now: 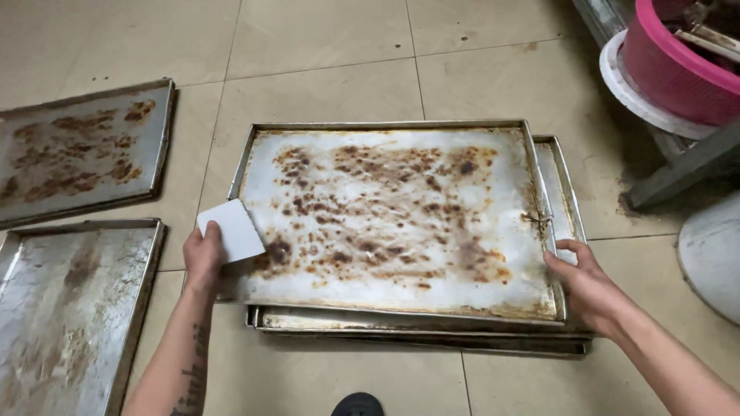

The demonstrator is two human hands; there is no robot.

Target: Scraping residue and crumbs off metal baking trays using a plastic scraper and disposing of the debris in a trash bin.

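A large metal baking tray [389,127] with brown burnt stains lies on top of a stack of similar trays [416,339] on the tiled floor. My left hand [202,258] holds a white plastic scraper [231,229] at the tray's left edge, its blade over the stained surface. My right hand [587,281] grips the tray's right rim near the front corner, thumb on the rim.
Two more stained trays lie to the left: one at the far left [81,150] and one nearer [65,308]. A pink basket [671,65] sits in a white basin at the top right, beside a metal frame leg [678,169]. A shoe tip [358,404] shows at the bottom.
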